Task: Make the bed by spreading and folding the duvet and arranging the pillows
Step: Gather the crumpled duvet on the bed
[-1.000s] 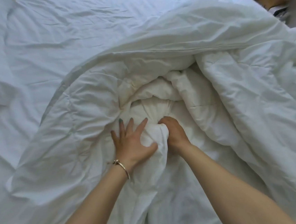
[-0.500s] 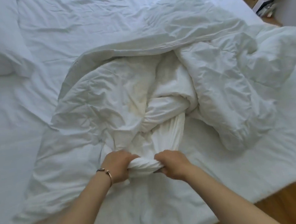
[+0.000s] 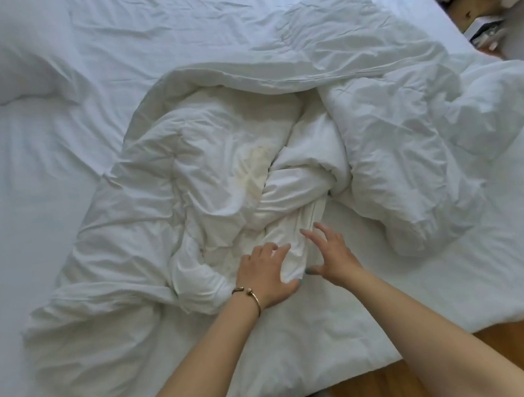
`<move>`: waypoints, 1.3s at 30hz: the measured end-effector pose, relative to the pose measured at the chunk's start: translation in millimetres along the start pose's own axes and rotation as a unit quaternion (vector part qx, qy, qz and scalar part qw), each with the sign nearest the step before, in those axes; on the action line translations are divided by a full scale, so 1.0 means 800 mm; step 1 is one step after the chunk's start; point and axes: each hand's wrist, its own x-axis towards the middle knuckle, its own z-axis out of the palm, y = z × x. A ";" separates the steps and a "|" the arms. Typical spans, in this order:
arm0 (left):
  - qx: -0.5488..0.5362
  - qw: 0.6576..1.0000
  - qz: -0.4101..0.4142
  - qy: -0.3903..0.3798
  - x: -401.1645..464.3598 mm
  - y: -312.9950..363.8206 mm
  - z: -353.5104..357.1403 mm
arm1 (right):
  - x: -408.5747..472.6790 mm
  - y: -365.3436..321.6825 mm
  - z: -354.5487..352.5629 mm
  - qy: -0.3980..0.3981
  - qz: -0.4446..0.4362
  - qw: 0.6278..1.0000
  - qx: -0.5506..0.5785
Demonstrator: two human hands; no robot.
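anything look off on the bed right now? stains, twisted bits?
Yes. The duvet lies bunched and twisted mid-bed, not spread. A yellowish patch shows on a fold near its centre, possibly a stain. The left hand and right hand are open beside a twisted roll of fabric. The pillow sits at far left.

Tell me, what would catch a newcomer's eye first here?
A crumpled white duvet lies heaped in the middle of the bed. At its near edge, the left hand and right hand hang open-fingered on either side of a twisted fold. A pillow sits at the far left.
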 end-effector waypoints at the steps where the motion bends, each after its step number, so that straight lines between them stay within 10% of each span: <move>1: -0.003 1.000 0.008 -0.002 0.009 0.010 0.011 | 0.008 0.007 -0.005 -0.009 -0.009 1.000 -0.028; 8: 0.047 0.992 -0.115 0.018 0.070 0.042 0.075 | 0.077 0.039 -0.034 0.032 -0.066 0.979 -0.190; 16: -0.175 0.985 0.011 0.004 0.041 -0.036 0.028 | 0.119 0.045 -0.035 0.112 -0.166 0.955 -0.219; 32: -0.039 0.960 -0.141 -0.241 -0.107 -0.022 0.054 | -0.096 0.036 0.055 -0.206 -0.152 0.967 -0.004; 36: -0.137 0.985 -0.093 -0.056 -0.068 0.052 0.057 | -0.098 0.069 0.012 -0.014 -0.134 0.990 -0.031; 39: -0.158 0.985 0.001 -0.066 -0.036 0.113 0.063 | -0.105 0.103 -0.019 0.221 -0.105 0.963 -0.109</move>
